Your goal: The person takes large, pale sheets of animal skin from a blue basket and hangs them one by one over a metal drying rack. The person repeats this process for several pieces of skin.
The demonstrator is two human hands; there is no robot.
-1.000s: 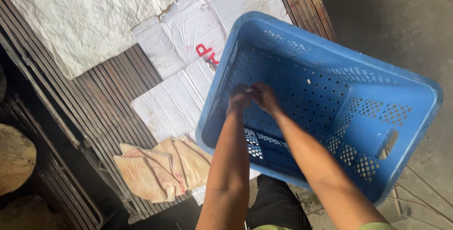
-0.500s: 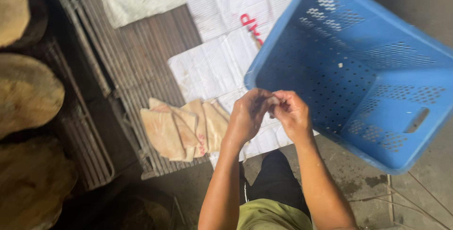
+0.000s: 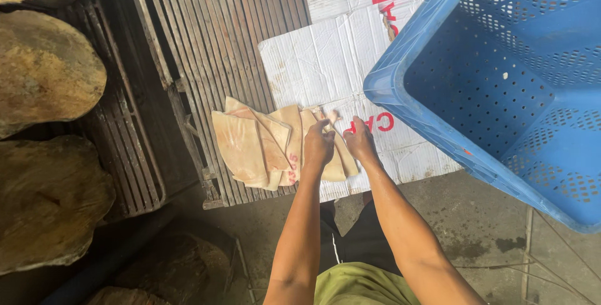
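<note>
Both hands dropped from in front of the crate onto the stack. Left hand (image 3: 318, 145) fingers curled, pinching a tan sheet; right hand (image 3: 360, 140) fingers pressed on it. Tan sheet stack (image 3: 250, 145) lay on white sacking (image 3: 325, 61), slatted rack (image 3: 206, 42) beneath; blue crate (image 3: 501, 80) at 2 o'clock.

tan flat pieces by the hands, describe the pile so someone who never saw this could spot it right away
Start at the big blue perforated crate on the right and move left across the creased white sheet to the slatted rack. At the rack's near edge, both hands rest on the pile of tan flat pieces. These are thin, pale and overlapping, unlike the thick dark round slabs further left.
</note>
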